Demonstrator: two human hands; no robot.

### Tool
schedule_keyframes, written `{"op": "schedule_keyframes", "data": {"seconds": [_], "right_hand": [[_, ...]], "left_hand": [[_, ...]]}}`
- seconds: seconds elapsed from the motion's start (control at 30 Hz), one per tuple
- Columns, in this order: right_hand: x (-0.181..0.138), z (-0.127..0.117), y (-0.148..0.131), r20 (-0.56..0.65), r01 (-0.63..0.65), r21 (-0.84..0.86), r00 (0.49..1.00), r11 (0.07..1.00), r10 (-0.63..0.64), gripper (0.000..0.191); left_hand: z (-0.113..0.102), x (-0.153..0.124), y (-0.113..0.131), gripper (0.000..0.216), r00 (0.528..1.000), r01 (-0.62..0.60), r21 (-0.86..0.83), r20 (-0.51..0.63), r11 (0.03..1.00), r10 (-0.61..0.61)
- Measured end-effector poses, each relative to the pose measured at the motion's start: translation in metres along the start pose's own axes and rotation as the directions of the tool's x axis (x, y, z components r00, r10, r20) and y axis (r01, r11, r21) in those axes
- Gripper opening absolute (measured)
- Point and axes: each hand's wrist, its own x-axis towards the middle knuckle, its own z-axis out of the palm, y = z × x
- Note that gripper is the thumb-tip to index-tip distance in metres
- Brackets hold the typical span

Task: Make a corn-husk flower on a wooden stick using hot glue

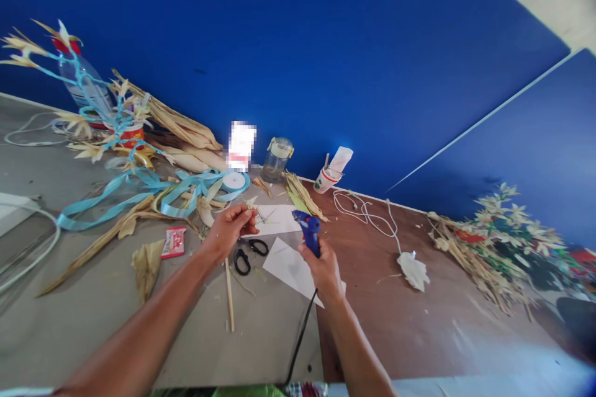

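Observation:
My left hand point(231, 229) pinches a small pale flower point(252, 203) of dried husk between thumb and fingers. In my right hand point(323, 268) is a blue hot glue gun point(311, 228), its nozzle pointing left toward the flower and its black cord point(302, 335) running down to the table's front edge. The two hands are apart. Black-handled scissors point(243, 262) lie just below my left hand. Under and between the hands are sheets of white paper point(286, 263), one with thin stems on it.
Light blue ribbon point(116, 195), dried husks point(181, 121) and a branched blue-stemmed husk flower piece point(123, 115) fill the left. A lit phone point(241, 146), glass jar point(275, 161) and paper cup point(326, 178) stand along the blue wall. White cable point(367, 217) and bunched husk flowers point(484, 254) lie right.

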Motion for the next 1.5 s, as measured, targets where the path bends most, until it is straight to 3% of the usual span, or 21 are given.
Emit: {"op": "schedule_keyframes", "data": {"seconds": [0.1,0.2,0.33,0.5,0.6,0.9,1.5], "right_hand": [[0.000,0.006,-0.014,0.080,-0.024,0.423,0.997,0.906,-0.011,0.035],[-0.002,0.017,-0.030,0.234,-0.078,0.522,0.971,0.850,-0.054,0.033],[-0.009,0.035,-0.031,0.308,-0.074,0.497,0.947,0.864,-0.096,0.030],[-0.016,0.049,-0.009,0.251,0.016,0.383,0.960,0.924,-0.121,0.030],[-0.017,0.050,-0.005,0.216,0.070,0.310,0.966,0.948,-0.142,0.030],[-0.017,0.048,-0.009,0.256,0.193,0.168,0.938,0.967,-0.232,0.022],[-0.015,0.051,-0.004,0.238,0.214,0.097,0.943,0.972,-0.231,0.020]], "left_hand": [[0.000,0.000,-0.002,0.027,1.000,-0.004,0.016,0.027,1.000,0.004],[-0.001,0.002,-0.005,0.026,0.999,-0.036,0.040,0.021,0.999,0.035],[-0.004,0.005,-0.007,0.028,0.998,-0.059,0.076,0.007,0.995,0.059],[-0.006,0.006,-0.008,0.029,0.999,-0.052,0.125,-0.008,0.991,0.053],[-0.005,0.006,-0.008,0.028,0.998,-0.058,0.155,-0.017,0.986,0.061],[-0.002,0.003,-0.005,0.024,0.996,-0.080,0.224,-0.011,0.971,0.085],[0.001,0.001,-0.004,0.023,0.997,-0.073,0.199,0.003,0.977,0.074]]}}
